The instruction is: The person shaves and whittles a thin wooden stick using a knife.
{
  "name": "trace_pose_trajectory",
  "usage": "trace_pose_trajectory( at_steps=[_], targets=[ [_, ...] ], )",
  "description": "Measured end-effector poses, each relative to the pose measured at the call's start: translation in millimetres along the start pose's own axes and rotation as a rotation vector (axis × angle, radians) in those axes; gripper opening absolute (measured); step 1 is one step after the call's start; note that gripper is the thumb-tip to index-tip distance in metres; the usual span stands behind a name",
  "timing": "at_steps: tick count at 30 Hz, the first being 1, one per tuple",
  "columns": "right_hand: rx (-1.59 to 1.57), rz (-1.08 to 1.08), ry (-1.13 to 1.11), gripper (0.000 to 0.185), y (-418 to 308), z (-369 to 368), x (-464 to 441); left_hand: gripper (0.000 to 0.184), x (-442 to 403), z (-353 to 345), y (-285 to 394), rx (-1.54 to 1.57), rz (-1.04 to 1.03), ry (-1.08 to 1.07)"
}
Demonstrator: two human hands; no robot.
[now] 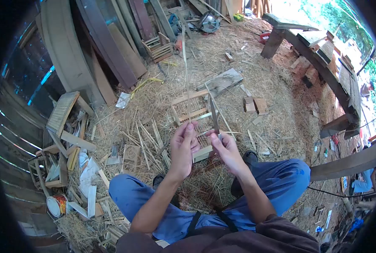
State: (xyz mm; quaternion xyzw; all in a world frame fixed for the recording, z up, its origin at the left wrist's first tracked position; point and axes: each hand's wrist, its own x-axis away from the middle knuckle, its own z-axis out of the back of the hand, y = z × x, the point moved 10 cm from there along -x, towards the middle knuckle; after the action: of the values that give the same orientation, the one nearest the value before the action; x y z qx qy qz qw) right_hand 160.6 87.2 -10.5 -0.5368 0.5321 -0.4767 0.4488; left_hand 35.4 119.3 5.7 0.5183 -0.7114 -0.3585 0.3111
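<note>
Fingers [189,126] of the left hand [181,145] are pinched on a long thin wooden strip [186,76], which runs out from the thumb tip and away from the body. The right hand [227,148] has its fingers curled round a knife [214,114] — the blade sticks out past them, pointing away from the body, while most of the handle is hidden in the grip. Both hands are close together but apart, with the blade to the right of the strip. Below the fingers, on the ground just past the blue trousers [276,179], sits a slatted wooden frame [197,94], its far bar reaching beyond the fingertips. Left of the left fingers, thin sticks [161,142] lie loose on straw. Further out, beyond the right fingers, two wood blocks [250,105] lie side by side, near a weathered plank [226,81]. Well to the left of the fingers are a stool-like wooden piece with a slatted top [62,110] and a bucket [56,205]. Farthest beyond the fingertips — a small wooden crate [157,48], then a circular saw [209,22], with tall boards [101,40] to their left and a heavy bench [318,59] off to the right.
</note>
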Motion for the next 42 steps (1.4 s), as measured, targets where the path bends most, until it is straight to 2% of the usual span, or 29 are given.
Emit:
trace_pose_trajectory(
  at_steps=[4,7,8,11,12,16,19,23,28,32,35,37,39,41,42],
  targets=[
    [0.177,0.177,-0.022,0.039,-20.1,-9.8,-5.8,0.021,10.6,6.8,6.2,-0.032,0.081,0.074],
    [0.48,0.288,-0.099,0.027,-45.2,-31.2,-1.3,0.017,23.9,10.2,7.9,-0.038,0.132,0.03],
    [0.686,0.494,-0.102,0.023,-64.8,-40.6,2.9,0.015,30.0,9.3,13.2,-0.115,0.109,0.022],
    [0.888,0.663,-0.152,0.027,-87.7,-59.9,15.2,0.017,50.6,22.3,17.8,-0.189,0.106,0.068],
    [0.922,0.686,-0.189,0.025,-86.5,-65.3,18.9,0.019,58.4,28.5,21.2,-0.267,0.116,0.087],
    [0.933,0.813,-0.206,0.023,-94.0,-86.6,41.8,0.02,96.5,26.2,35.1,-0.21,0.141,0.095],
    [0.978,0.89,-0.228,0.025,-109.0,-98.8,47.2,0.021,110.1,21.7,50.4,-0.321,0.019,0.112],
    [1.109,0.92,-0.273,0.028,-109.4,-112.4,51.8,0.022,116.4,36.6,49.6,-0.329,0.007,0.07],
    [1.203,1.046,-0.245,0.029,-122.4,-122.4,54.4,0.022,121.0,46.2,43.1,-0.162,0.074,0.06],
    [1.305,1.049,-0.279,0.032,-119.4,-124.2,51.7,0.023,120.6,48.8,40.6,-0.117,0.056,0.039],
    [1.267,1.136,-0.285,0.028,-119.0,-118.7,55.9,0.022,121.4,48.1,35.2,-0.143,0.056,0.026],
    [1.207,0.931,-0.074,0.024,-116.0,-74.5,18.7,0.024,128.9,44.8,18.0,-0.188,0.112,-0.045],
    [1.222,0.724,0.338,0.022,-137.1,17.6,-16.9,0.025,152.2,39.1,-15.2,-0.298,0.208,-0.165],
    [1.168,0.514,0.483,0.024,-157.9,56.6,-4.5,0.026,148.9,49.0,-14.2,-0.382,0.066,-0.19],
    [1.166,0.54,0.453,0.025,-154.5,54.1,5.2,0.027,149.1,46.7,-19.3,-0.402,0.003,-0.205]
  ],
)
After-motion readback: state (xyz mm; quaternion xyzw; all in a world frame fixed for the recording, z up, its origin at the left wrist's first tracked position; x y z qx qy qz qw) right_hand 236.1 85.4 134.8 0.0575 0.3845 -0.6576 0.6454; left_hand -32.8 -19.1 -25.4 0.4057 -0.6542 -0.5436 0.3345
